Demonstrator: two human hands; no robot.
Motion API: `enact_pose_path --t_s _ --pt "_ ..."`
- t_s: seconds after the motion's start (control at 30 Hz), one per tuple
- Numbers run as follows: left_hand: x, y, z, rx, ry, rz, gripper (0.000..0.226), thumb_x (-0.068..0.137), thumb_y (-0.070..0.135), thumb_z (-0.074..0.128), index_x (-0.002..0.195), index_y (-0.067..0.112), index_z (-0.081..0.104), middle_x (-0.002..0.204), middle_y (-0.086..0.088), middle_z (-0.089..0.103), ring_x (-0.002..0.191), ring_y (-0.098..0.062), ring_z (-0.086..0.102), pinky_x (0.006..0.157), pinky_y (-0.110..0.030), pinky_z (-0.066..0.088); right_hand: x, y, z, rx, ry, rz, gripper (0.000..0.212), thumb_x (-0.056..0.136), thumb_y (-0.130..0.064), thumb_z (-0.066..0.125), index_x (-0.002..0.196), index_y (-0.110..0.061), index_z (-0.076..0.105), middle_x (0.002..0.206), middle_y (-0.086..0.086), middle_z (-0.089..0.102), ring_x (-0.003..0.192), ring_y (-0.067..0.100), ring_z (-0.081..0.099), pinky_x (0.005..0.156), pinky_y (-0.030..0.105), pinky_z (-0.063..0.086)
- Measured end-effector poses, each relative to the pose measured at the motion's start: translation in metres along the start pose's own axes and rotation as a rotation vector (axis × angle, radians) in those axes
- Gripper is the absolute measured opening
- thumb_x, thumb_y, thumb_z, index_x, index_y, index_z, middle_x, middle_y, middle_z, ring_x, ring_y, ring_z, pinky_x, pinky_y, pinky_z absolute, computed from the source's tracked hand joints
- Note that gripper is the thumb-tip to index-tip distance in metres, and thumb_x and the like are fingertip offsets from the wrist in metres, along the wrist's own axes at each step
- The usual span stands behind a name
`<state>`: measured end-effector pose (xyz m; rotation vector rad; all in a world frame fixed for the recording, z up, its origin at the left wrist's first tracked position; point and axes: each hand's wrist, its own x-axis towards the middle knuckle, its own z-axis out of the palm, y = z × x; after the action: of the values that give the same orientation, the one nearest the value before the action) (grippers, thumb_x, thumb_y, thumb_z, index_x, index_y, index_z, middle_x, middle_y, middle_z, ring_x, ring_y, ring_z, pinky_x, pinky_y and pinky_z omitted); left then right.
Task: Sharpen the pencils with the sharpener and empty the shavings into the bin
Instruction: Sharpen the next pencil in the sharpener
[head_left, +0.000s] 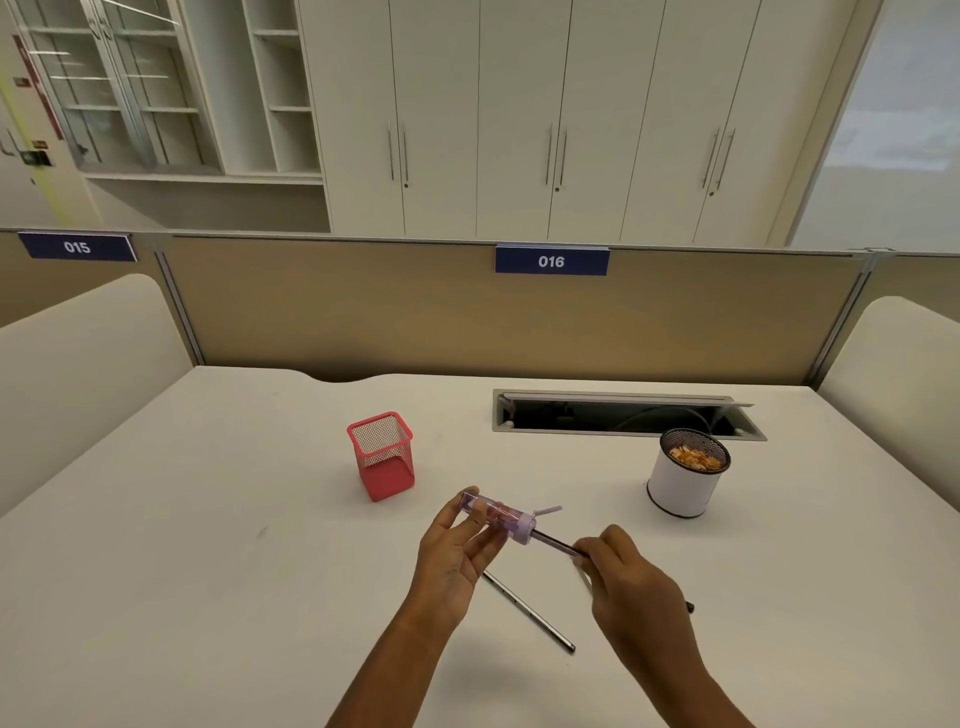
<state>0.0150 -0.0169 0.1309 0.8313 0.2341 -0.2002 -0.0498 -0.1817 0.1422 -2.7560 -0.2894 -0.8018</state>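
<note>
Translucent purple plastic forms the sharpener, a small smooth cylinder with a paler lilac cap at one end and a thin flap sticking out beside that cap. It is held in the air over the middle of the matte white surface, tilted, its clear end pointing toward ten o'clock. The left hand grasps it, thumb and fingers curled round the barrel. A slim dark pencil sits in the cap end and runs down toward four o'clock, where the right hand pinches its shaft between curled fingers and thumb.

A second pencil, dark with a glossy sheen, lies flat on the surface just below the hands, at six o'clock from the sharpener.

At eleven o'clock from the hands stands a square red holder of fine wire mesh, upright; nothing shows inside it. At two o'clock stands the bin, a round cup with a white wall and a dark mesh rim, holding a heap of orange and pale shavings.

Beyond the bin, at one o'clock, a long grey slot is cut into the surface, with dark cables in it
</note>
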Motion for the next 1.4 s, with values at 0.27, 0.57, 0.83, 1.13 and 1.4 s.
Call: enact_pose_path --t_s 0.27,0.57,0.83,1.13,1.4 --pt "-0.004 0.0 -0.004 0.099 -0.036 0.029 0.018 0.088 0.005 0.052 0.096 0.016 0.063 0.083 -0.011 0.072 0.069 -0.021 0.072 0.062 -0.027 0.06 0.003 -0.003 0.001 0.88 -0.49 0.67 0.041 0.09 -0.002 0.047 0.054 -0.017 0.061 0.034 -0.009 0.039 0.032 0.003 0.029 0.037 0.013 0.024" --pt "0.004 -0.011 -0.016 0.092 -0.019 -0.083 0.015 0.089 0.003 0.05 0.095 0.011 0.062 0.071 -0.009 0.075 0.064 -0.021 0.072 0.052 -0.026 0.058 0.009 0.0 -0.007 1.34 -0.82 1.138 0.015 0.088 -0.008 0.048 0.078 -0.005 0.058 0.052 0.003 0.049 0.03 0.004 0.027 0.028 0.013 0.021" --pt "0.007 -0.017 -0.015 0.073 0.037 -0.072 0.013 0.086 0.002 0.054 0.092 0.009 0.064 0.082 -0.015 0.07 0.062 -0.024 0.072 0.049 -0.027 0.057 0.004 -0.004 -0.007 0.919 -0.57 0.68 0.023 0.074 0.009 0.057 0.066 -0.012 0.061 0.061 -0.001 0.057 0.044 0.01 0.051 0.041 0.016 0.037" --pt "0.003 -0.01 -0.015 0.09 0.107 -0.032 0.01 0.085 0.0 0.055 0.092 0.005 0.062 0.088 -0.018 0.064 0.055 -0.022 0.07 0.049 -0.028 0.058 -0.017 0.0 -0.005 0.665 -0.631 0.382 0.033 0.091 -0.02 0.052 0.111 -0.046 0.052 0.08 -0.012 0.05 0.056 -0.004 0.053 0.054 0.005 0.038" --pt "0.001 -0.006 -0.004 0.013 0.112 0.016 0.022 0.087 0.002 0.053 0.11 0.002 0.054 0.088 -0.018 0.062 0.073 -0.03 0.065 0.061 -0.033 0.058 -0.012 -0.003 0.0 -0.1 -0.126 -0.032 0.036 0.042 -0.01 0.093 0.073 -0.016 0.075 0.046 0.0 0.056 0.026 0.019 0.045 0.025 0.019 0.024"
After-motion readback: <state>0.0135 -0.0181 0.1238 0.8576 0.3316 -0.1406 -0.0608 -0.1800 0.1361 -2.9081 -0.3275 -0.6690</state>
